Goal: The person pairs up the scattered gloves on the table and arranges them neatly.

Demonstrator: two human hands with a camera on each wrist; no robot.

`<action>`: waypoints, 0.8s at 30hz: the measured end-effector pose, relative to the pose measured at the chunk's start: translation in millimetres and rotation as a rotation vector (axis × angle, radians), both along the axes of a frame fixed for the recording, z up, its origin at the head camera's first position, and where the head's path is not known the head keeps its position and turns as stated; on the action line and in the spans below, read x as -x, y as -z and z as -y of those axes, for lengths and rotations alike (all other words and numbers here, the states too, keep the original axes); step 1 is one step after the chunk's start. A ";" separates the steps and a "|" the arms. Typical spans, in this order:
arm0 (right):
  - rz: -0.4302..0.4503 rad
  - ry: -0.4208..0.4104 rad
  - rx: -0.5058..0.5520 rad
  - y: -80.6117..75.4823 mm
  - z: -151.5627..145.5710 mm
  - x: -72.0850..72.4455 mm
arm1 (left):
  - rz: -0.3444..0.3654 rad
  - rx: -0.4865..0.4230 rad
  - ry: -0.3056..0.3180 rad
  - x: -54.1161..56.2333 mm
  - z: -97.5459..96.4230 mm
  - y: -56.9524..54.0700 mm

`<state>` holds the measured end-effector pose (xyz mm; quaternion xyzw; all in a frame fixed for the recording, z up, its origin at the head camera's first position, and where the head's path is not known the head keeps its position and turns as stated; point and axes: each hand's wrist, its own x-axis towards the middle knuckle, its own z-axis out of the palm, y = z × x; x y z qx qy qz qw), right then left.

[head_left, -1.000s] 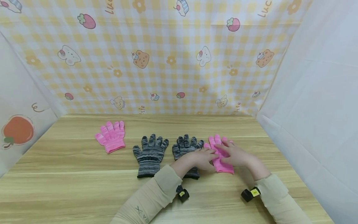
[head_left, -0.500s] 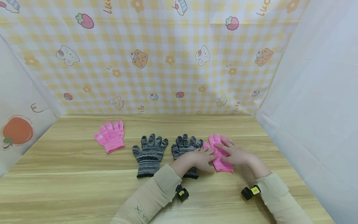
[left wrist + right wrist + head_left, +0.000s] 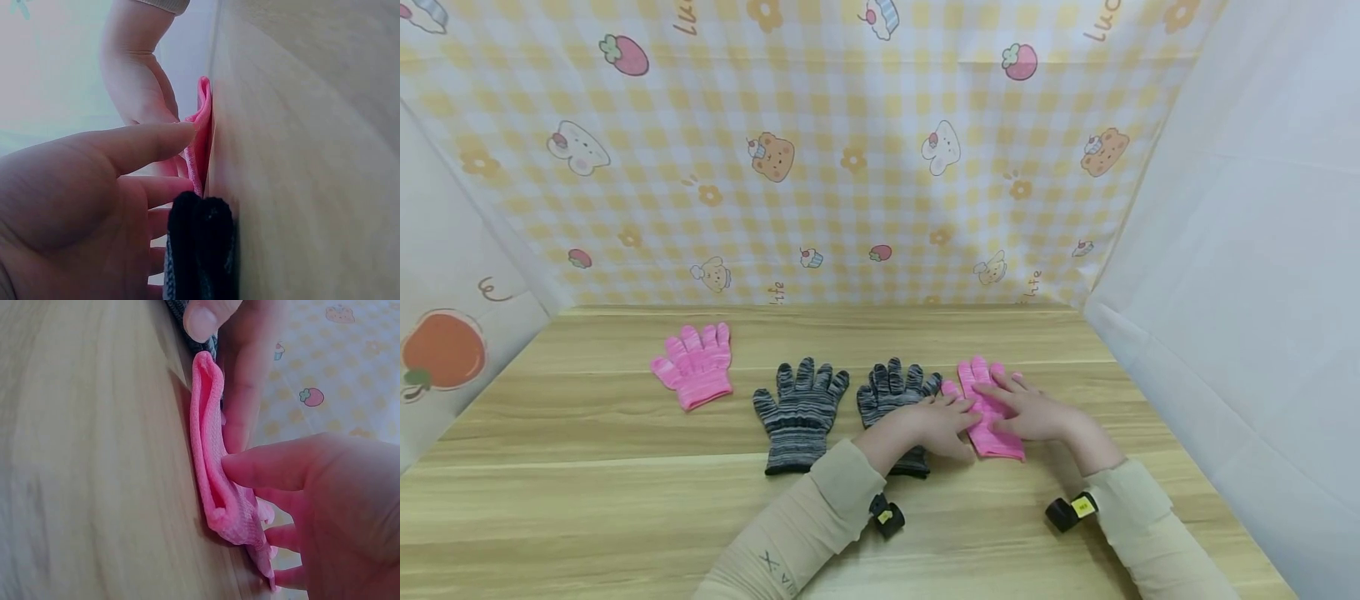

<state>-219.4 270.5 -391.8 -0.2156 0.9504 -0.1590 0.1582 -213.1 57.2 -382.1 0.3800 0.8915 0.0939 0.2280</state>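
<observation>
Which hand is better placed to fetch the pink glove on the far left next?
Left, likely: the left hand is nearer that pink glove; the right hand is farther off, partly over the other pink glove.

The person's left hand [image 3: 942, 427] is palm down, fingers extended toward the right hand [image 3: 1037, 414], whose spread fingers point back at it; behind the hands, the left forearm [image 3: 887, 440] and right forearm [image 3: 1093, 446] angle apart

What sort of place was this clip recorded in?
Probably a small booth set up for recording rather than an ordinary room: a wood-grain tabletop backed by a yellow-checked cloth with cartoon prints, and a pale sheet hanging along the right side.
</observation>
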 end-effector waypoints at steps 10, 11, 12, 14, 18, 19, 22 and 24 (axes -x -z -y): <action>-0.020 -0.006 0.036 -4.0 2.3 -2.0 | 0.018 -0.050 -0.015 -1.3 0.6 -3.8; -0.024 -0.005 0.044 -4.4 2.5 -2.0 | 0.019 -0.056 -0.012 -1.5 0.8 -4.0; -0.028 -0.004 0.049 -4.9 2.7 -2.3 | 0.016 -0.063 -0.006 -1.6 1.0 -4.4; -0.038 -0.008 0.061 -5.4 2.7 -2.7 | 0.013 -0.086 0.009 -1.3 1.2 -5.3; -0.063 -0.020 0.077 -6.4 2.7 -3.5 | 0.018 -0.131 0.044 -0.4 2.0 -7.5; -0.069 -0.021 0.083 -6.6 2.6 -3.6 | 0.020 -0.141 0.051 0.0 2.2 -8.4; -0.083 -0.026 0.102 -7.2 2.6 -3.4 | 0.027 -0.170 0.065 0.7 2.8 -10.9; -0.089 -0.033 0.119 -7.3 2.5 -2.8 | 0.030 -0.189 0.070 1.0 3.2 -12.5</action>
